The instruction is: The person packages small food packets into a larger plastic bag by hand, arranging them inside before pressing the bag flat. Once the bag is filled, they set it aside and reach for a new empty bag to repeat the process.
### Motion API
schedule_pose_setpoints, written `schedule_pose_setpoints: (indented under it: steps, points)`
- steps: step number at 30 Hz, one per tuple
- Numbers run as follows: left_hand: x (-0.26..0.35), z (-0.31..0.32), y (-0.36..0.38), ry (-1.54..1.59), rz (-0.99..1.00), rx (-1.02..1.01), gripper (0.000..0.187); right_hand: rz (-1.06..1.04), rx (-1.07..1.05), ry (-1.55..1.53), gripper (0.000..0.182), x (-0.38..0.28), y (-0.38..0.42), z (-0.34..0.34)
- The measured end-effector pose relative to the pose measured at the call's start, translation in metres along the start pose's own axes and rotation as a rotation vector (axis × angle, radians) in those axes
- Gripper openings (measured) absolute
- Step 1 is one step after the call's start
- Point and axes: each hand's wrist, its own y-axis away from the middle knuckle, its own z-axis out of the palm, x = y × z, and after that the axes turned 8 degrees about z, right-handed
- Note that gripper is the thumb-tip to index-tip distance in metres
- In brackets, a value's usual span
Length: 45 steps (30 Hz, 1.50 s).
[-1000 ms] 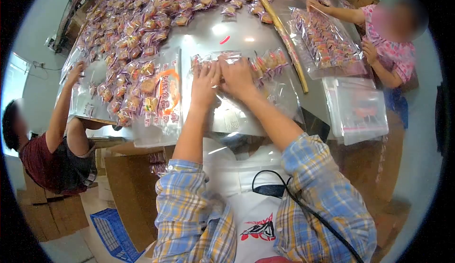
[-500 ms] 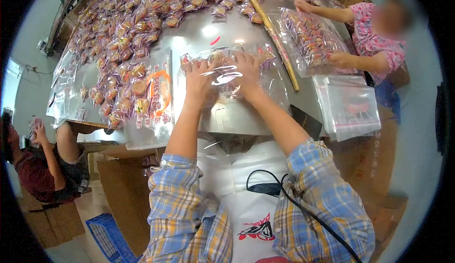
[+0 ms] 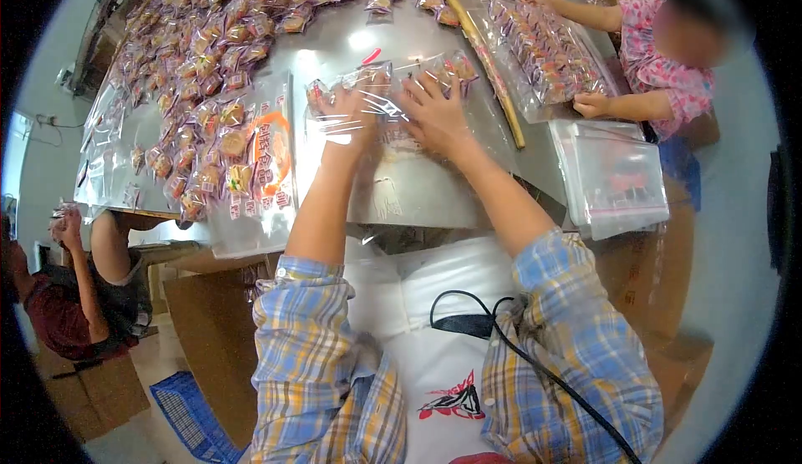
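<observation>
A large clear plastic bag (image 3: 426, 201) lies flat on the metal table in front of me, with a row of small wrapped snack packets (image 3: 458, 70) along its far end. My left hand (image 3: 349, 120) rests at the left part of that row, its fingers spread and glossy film glinting across it. Palm down, my right hand (image 3: 436, 115) lies to the right with fingers stretched apart, fingertips right at the packets. Left of the bag is another flat bag with an orange and red print (image 3: 276, 159).
A heap of wrapped packets (image 3: 221, 55) covers the table's far left. A bamboo pole (image 3: 476, 46) crosses to the right. Beyond it a person in pink (image 3: 668, 46) holds a filled bag (image 3: 547, 50); clear bags (image 3: 618, 180) lie stacked nearer. Another person (image 3: 71, 297) sits at left.
My hands have shifted a little; the right fingers are spread wider and a gap shows between the packets. The person in pink has tilted the filled bag slightly.
</observation>
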Motion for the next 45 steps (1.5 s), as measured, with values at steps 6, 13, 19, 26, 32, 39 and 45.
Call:
schedule_pose_setpoints:
  steps: [6,13,19,26,32,39,45]
  points:
    - [0.002,-0.002,-0.018,0.095,-0.096,-0.155,0.093,0.013,0.099,-0.086,0.064,-0.011,-0.013,0.000]
    - [0.005,0.022,-0.022,0.003,-0.164,0.014,0.057,0.049,0.152,-0.128,0.060,-0.013,-0.023,-0.003]
    - [0.002,0.033,-0.027,-0.105,-0.154,0.017,0.057,0.172,0.125,-0.027,0.047,-0.022,-0.031,0.021]
    - [0.000,0.037,-0.035,-0.076,-0.200,0.033,0.052,0.140,0.229,-0.028,0.045,-0.020,-0.032,0.026]
    - [-0.003,0.042,-0.029,-0.131,-0.119,0.067,0.047,0.111,0.299,0.010,0.045,-0.020,-0.033,0.018]
    - [-0.014,0.051,-0.029,-0.089,-0.114,0.190,0.049,0.127,0.361,0.019,0.031,-0.014,-0.037,0.032]
    - [-0.014,0.045,-0.034,-0.025,-0.226,0.143,0.046,0.175,0.235,0.015,0.042,-0.017,-0.038,0.034]
